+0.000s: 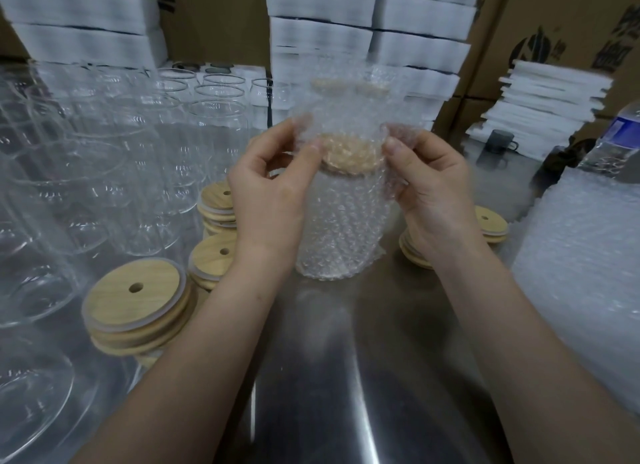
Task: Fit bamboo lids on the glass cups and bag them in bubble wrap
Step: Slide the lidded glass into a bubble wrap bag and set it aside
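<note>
Nearest, on the steel table (363,377), a stack of bamboo lids (135,301) lies by the left forearm. Beyond it the task's thing stands upright on the table: a glass cup (346,207) with its bamboo lid (349,153) fitted, sitting inside a bubble-wrap bag (341,242). The left hand (270,186) and right hand (433,186) each pinch the bag's loose top edge between thumb and curled fingers, on either side of the lid. Bagging looks nearly done. The next move probably calls for folding that spare flap down over the lid without tipping the cup. To the right lies a heap of bubble wrap (581,273). Farther left stand rows of bare glass cups (104,172) awaiting lids.
</note>
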Motion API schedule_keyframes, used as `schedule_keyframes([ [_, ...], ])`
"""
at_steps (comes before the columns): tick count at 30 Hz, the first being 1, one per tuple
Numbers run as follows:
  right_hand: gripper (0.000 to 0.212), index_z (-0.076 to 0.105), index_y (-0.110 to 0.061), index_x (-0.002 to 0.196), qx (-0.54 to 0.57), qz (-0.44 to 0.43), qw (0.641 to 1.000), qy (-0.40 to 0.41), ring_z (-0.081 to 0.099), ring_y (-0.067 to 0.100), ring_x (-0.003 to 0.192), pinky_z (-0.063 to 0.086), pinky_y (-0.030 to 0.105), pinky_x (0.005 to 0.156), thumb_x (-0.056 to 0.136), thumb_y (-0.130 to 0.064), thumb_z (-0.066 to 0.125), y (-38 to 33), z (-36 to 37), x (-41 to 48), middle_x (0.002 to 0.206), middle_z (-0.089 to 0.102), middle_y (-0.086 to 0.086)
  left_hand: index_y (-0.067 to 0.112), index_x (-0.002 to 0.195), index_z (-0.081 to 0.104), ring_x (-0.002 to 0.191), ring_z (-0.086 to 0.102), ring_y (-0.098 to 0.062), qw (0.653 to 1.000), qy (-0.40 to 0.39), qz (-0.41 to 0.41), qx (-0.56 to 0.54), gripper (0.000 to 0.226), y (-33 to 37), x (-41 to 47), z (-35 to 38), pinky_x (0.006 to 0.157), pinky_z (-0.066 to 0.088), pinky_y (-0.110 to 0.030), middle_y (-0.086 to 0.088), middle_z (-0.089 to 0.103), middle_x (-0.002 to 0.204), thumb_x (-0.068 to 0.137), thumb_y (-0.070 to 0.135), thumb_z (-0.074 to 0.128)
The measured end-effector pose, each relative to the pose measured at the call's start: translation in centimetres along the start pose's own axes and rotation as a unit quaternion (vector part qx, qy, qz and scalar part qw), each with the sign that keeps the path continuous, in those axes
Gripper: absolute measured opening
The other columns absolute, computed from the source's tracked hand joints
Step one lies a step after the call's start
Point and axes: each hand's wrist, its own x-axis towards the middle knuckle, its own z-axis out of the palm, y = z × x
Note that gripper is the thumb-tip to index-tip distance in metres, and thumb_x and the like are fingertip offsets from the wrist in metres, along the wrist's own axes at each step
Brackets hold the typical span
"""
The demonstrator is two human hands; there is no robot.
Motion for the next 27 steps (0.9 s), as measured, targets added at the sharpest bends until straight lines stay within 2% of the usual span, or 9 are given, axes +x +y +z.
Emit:
schedule_keyframes([
  [2,0.014,0.078,-0.024,0.087,0.009,-0.008,1.0,-0.009,0.054,0.024,0.078,0.049,0.031,0.069,0.075,-0.018,0.075,-0.1,0.0,0.0,0.085,0.07,-0.003,0.014,0.092,0.072,0.083,0.065,-0.01,1.0,0.011,0.0,-0.013,0.013,-0.1,0.4,-0.3,0.077,0.05,-0.023,0.007,0.072,0.086,0.084,0.004,0.069],
  [3,0.016,0.079,-0.025,0.086,0.016,-0.012,1.0,-0.013,0.057,0.018,0.076,0.051,0.027,0.065,0.078,-0.013,0.073,-0.1,0.0,0.0,0.084,0.069,-0.005,0.017,0.087,0.07,0.082,0.062,-0.008,1.0,0.012,-0.003,-0.019,0.016,-0.1,0.5,-0.4,0.076,0.049,-0.022,0.009,0.07,0.083,0.085,0.001,0.067],
  [6,0.029,0.079,-0.023,0.082,0.056,-0.011,0.998,-0.017,0.065,0.006,0.078,0.053,0.02,0.067,0.084,0.003,0.066,-0.1,-0.1,0.1,0.086,0.072,-0.008,0.019,0.087,0.067,0.078,0.058,-0.005,1.0,0.011,-0.002,-0.023,0.021,-0.2,0.6,-0.6,0.074,0.048,-0.021,0.013,0.067,0.081,0.088,-0.002,0.064],
  [11,0.036,0.073,-0.021,0.078,0.084,0.011,0.996,-0.015,0.063,0.007,0.072,0.051,0.021,0.063,0.087,0.009,0.056,0.2,0.0,0.1,0.077,0.066,-0.006,0.022,0.083,0.069,0.082,0.054,-0.018,0.999,0.006,-0.027,-0.029,0.033,-0.6,0.6,-0.5,0.078,0.045,-0.031,0.007,0.066,0.082,0.09,-0.007,0.055],
  [14,0.031,0.064,-0.015,0.081,0.07,0.015,0.997,-0.016,0.058,0.009,0.068,0.048,0.024,0.061,0.09,0.012,0.051,0.3,-0.1,0.0,0.073,0.061,-0.005,0.023,0.074,0.065,0.071,0.052,-0.008,0.998,0.023,-0.045,-0.026,0.039,-0.8,0.5,-0.5,0.07,0.039,-0.022,0.013,0.062,0.072,0.089,-0.01,0.052],
  [18,0.026,0.061,-0.016,0.081,-0.057,-0.032,0.998,0.015,0.052,0.011,0.065,0.043,0.03,0.061,0.089,0.008,0.054,0.5,0.0,0.0,0.075,0.056,-0.002,0.022,0.072,0.062,0.082,0.051,-0.017,0.995,0.045,-0.079,-0.032,0.036,-0.9,0.2,-0.2,0.077,0.037,-0.033,0.008,0.059,0.074,0.09,-0.007,0.05],
  [22,0.024,0.061,-0.017,0.084,-0.18,-0.098,0.978,0.046,0.057,0.005,0.062,0.05,0.022,0.058,0.092,0.004,0.056,0.9,0.2,-0.3,0.077,0.061,-0.002,0.019,0.077,0.066,0.084,0.053,-0.017,0.991,0.057,-0.112,-0.043,0.028,-0.8,-0.3,-0.1,0.076,0.04,-0.033,0.002,0.062,0.083,0.09,0.0,0.05],
  [25,0.019,0.062,-0.021,0.083,-0.223,-0.104,0.968,0.055,0.059,0.008,0.065,0.053,0.036,0.062,0.093,-0.005,0.056,1.0,0.3,-0.5,0.074,0.061,-0.005,0.018,0.091,0.073,0.098,0.061,-0.02,0.99,0.06,-0.123,-0.029,0.027,-0.8,-0.7,-0.1,0.083,0.046,-0.036,-0.004,0.069,0.1,0.09,0.003,0.051],
  [27,0.011,0.061,-0.022,0.082,-0.251,-0.093,0.962,0.048,0.058,0.009,0.069,0.052,0.042,0.067,0.093,-0.022,0.059,1.0,0.5,-0.6,0.073,0.06,-0.011,0.015,0.104,0.074,0.111,0.063,-0.02,0.99,0.056,-0.131,-0.02,0.03,-0.7,-0.8,0.0,0.097,0.05,-0.04,-0.002,0.071,0.11,0.091,0.003,0.05],
])
